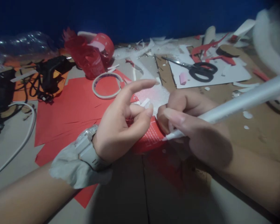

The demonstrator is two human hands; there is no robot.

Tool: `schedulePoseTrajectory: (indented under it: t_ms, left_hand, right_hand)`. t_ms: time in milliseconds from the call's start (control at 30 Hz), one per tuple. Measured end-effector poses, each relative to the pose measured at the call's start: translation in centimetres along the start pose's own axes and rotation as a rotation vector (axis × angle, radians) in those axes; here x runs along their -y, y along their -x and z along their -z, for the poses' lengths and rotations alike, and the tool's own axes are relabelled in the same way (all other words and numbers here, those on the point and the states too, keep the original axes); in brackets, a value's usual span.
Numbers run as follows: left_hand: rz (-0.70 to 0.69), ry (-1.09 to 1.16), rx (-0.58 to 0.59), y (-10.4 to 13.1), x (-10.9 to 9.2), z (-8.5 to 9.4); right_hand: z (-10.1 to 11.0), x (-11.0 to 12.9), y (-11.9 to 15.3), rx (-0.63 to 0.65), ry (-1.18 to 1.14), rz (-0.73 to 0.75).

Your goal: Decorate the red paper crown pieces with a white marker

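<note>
My right hand point(189, 124) grips a long white pen point(242, 104), its pointed tip down at the edge of a red piece with white printed lines point(151, 135). On the other side, my left hand point(128, 121) has its thumb and curled fingers closed on that red piece, while its index finger stretches out to the right. A small white strip point(145, 102) shows just beyond the left thumb. The lower part of the red piece lies in shadow. Under the left forearm and hand are red paper sheets point(58, 115).
A tape roll point(93, 87) lies on the red paper, with a cut red plastic bottle point(91, 62) behind it. At left sits a black glue gun point(51, 70) with a cord. Black-handled scissors point(202, 71) and a pink eraser-like block point(183, 79) rest on a white sheet point(235, 77).
</note>
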State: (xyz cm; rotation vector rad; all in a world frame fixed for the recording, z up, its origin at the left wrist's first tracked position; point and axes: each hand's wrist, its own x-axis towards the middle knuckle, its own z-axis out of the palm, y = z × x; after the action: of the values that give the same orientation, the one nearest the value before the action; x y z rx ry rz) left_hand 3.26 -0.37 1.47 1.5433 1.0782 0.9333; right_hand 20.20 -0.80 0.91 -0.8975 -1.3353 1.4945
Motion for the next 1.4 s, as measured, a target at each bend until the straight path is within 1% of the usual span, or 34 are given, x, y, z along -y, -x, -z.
schedulePoseTrajectory:
  t_ms: [133,200,233,367,633,767,867,1033,1200,1300,1400]
  left_hand:
    - [-0.012,0.076,0.021,0.1,0.1,0.0]
    - [-0.027,0.077,0.041,0.1,0.2,0.1]
    - [-0.023,0.062,0.062,0.1,0.3,0.1]
    - [-0.031,0.056,0.083,0.2,0.5,0.3]
    - [-0.041,0.030,0.087,0.2,0.6,0.3]
    - [-0.040,0.037,0.070,0.1,0.6,0.2]
    - [-0.037,0.027,0.061,0.2,0.7,0.1]
    - [-0.052,0.018,0.004,0.3,0.9,-0.1]
    - [-0.097,0.036,-0.007,0.2,0.8,-0.2]
    - [-0.111,0.031,-0.005,0.1,0.7,-0.1]
    - [-0.113,0.004,0.044,0.1,0.7,0.1]
  right_hand:
    - [-0.3,-0.3,0.3,-0.015,-0.053,0.010]
    - [-0.5,-0.4,0.4,-0.016,-0.065,-0.002]
    - [-0.5,-0.5,0.3,-0.010,-0.052,-0.009]
    - [-0.3,-0.6,0.1,0.035,0.041,0.004]
    - [-0.3,-0.7,-0.1,0.036,0.121,0.039]
    - [-0.2,-0.8,-0.1,0.036,0.144,0.027]
    - [-0.2,-1.0,-0.1,0.041,0.099,0.026]
    - [-0.1,-1.2,0.0,0.030,-0.086,0.056]
    - [0.0,-1.1,0.2,0.005,-0.044,0.138]
    - [0.0,-1.3,0.3,-0.033,-0.045,0.163]
    - [0.0,-1.4,0.4,-0.051,-0.047,0.146]
